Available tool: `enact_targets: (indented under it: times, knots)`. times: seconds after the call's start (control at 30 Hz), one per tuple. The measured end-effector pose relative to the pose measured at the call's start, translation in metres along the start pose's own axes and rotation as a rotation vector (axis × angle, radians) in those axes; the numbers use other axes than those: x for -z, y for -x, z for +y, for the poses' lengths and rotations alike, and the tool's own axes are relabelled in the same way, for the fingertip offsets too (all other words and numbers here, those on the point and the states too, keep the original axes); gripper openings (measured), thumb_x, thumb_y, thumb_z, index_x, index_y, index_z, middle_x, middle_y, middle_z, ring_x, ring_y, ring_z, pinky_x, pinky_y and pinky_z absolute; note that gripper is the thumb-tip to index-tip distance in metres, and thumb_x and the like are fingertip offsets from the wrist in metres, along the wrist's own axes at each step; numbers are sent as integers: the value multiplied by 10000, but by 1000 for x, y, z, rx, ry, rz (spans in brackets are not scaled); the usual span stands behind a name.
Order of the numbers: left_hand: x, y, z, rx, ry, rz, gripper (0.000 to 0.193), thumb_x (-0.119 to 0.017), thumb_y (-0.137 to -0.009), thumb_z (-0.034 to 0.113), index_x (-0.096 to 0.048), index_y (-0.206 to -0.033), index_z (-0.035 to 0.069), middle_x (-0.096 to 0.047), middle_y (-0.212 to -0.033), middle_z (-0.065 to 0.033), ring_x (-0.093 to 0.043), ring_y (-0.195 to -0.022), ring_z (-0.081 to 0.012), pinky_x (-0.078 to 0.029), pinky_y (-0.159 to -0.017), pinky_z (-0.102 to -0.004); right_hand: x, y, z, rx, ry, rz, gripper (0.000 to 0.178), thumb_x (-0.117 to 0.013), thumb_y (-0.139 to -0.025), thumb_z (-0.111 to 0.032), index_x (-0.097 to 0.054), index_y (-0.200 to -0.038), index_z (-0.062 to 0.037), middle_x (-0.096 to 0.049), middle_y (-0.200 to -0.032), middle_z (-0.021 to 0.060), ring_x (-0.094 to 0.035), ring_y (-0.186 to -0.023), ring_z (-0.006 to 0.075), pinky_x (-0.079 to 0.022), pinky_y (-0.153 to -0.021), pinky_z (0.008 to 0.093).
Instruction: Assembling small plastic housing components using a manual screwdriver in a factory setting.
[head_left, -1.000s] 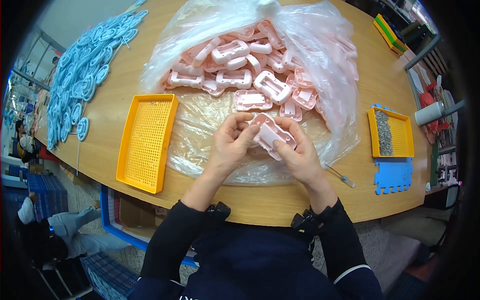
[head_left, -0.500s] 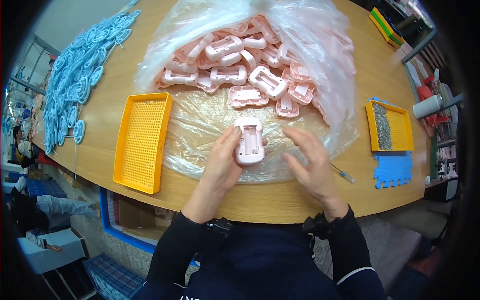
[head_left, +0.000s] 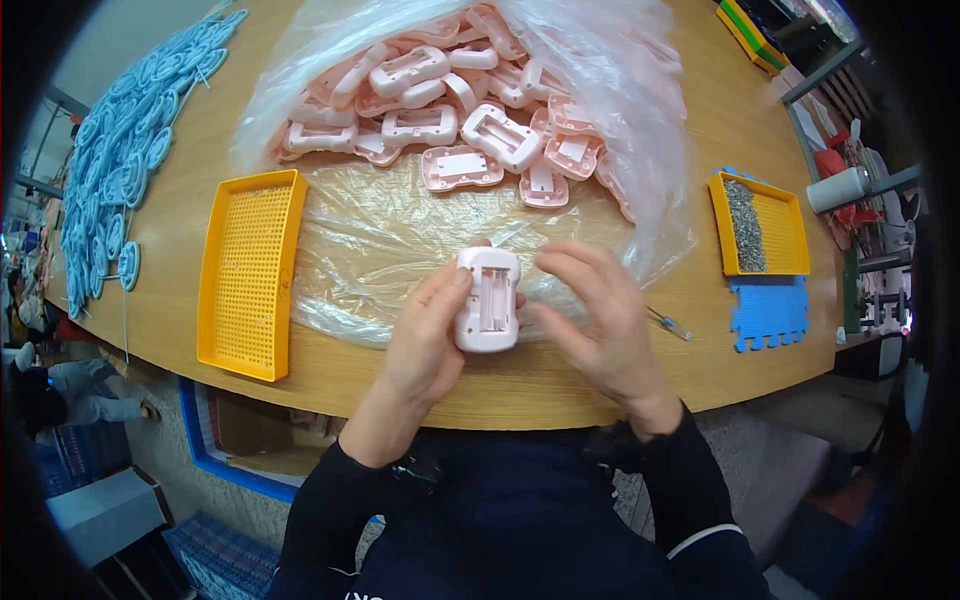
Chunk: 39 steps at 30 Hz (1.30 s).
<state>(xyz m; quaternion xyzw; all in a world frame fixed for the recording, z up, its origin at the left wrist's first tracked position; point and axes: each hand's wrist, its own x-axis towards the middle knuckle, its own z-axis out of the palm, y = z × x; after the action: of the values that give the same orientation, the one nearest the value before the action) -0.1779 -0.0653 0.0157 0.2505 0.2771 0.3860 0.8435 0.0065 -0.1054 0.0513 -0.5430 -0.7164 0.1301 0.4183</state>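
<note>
My left hand (head_left: 428,325) grips a pale pink plastic housing (head_left: 488,300) along its left side, with the open battery compartment facing up. Just right of the housing is my right hand (head_left: 600,320), its thumb and fingers apart and nothing between them. Beyond both hands, many similar pink housings (head_left: 418,125) lie heaped in the mouth of a clear plastic bag (head_left: 400,235). A screwdriver (head_left: 668,322) with a clear handle rests on the table to the right of my right hand, its shaft partly hidden.
A yellow perforated tray (head_left: 248,275) stands at left, beside a heap of light blue plastic pieces (head_left: 140,150). At right, another yellow tray (head_left: 782,232) holds small metal screws (head_left: 742,225) on a blue foam mat (head_left: 770,312). A blue-rimmed bin (head_left: 205,440) is below the table edge.
The head view has shifted, so the table things appear farther left and higher. My left hand still holds the housing, now nearer me; my right hand has come closer to its right side.
</note>
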Motion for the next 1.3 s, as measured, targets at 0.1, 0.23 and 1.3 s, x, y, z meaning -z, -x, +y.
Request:
enact_targets:
  times: [0.1, 0.23, 1.3]
  knots:
    - [-12, 6, -8, -46, -25, 44, 415, -466, -999, 179, -431, -1370, -4, -593, -1208, -106, -595, -1064, -162, -497, -912, -309, -16, -11, -4, 37, 64, -10, 342, -690, -729, -69, -607, -1057, -21, -601, -1023, 138, -590, -933, 309, -504, -776, 382]
    - [-17, 12, -17, -90, -44, 84, 417, -468, -1001, 135, -414, -1394, 6, -570, -1254, -83, -556, -1113, -132, -459, -952, -284, -22, -9, -10, -3, 80, -47, 292, -665, -734, -50, -596, -1016, -18, -600, -984, 135, -592, -919, 312, -504, -773, 390]
    - [-12, 14, 2, 2, 147, 56, 493, -406, -1017, 193, -272, -1467, 39, -505, -1318, -104, -540, -1158, -184, -472, -971, -360, -27, -22, -2, -59, -212, -15, 102, -670, -755, 24, -604, -827, -3, -630, -900, 99, -622, -821, 215, -493, -718, 302]
